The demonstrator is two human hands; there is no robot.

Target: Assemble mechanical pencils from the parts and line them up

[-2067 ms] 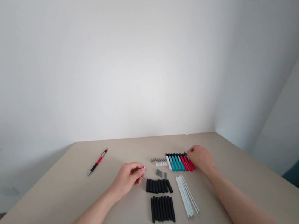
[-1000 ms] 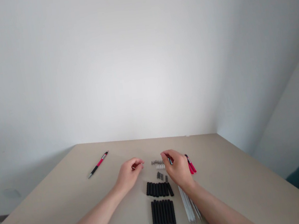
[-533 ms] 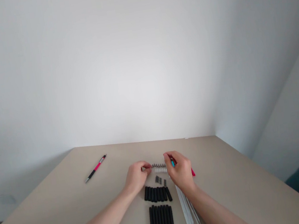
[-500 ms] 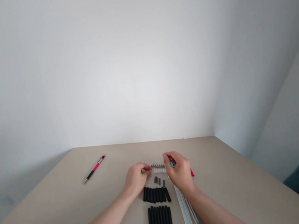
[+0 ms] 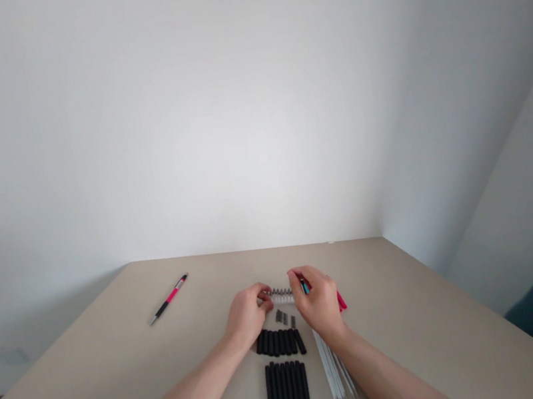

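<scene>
I log one pen (image 5: 170, 299), apparently complete, lying well apart on the left of the table (image 5: 94, 361). Remaining loose, I judge: springs (image 5: 282, 291), white pieces (image 5: 284, 300), metal clips (image 5: 282, 317), two rows of black tubes (image 5: 287, 387), white rods (image 5: 330, 371) and red barrels (image 5: 342, 301). The left hand (image 5: 244, 312) keeps a narrow grip at the springs' left end; contents, I cannot tell. The right hand (image 5: 320, 299) is curled, a turquoise barrel (image 5: 305, 286) showing behind its fingers; whether anything is held, I cannot tell.

Beige table (image 5: 119, 357): pen (image 5: 169, 300), springs (image 5: 281, 291), black tubes (image 5: 287, 387), white rods (image 5: 331, 371)
</scene>
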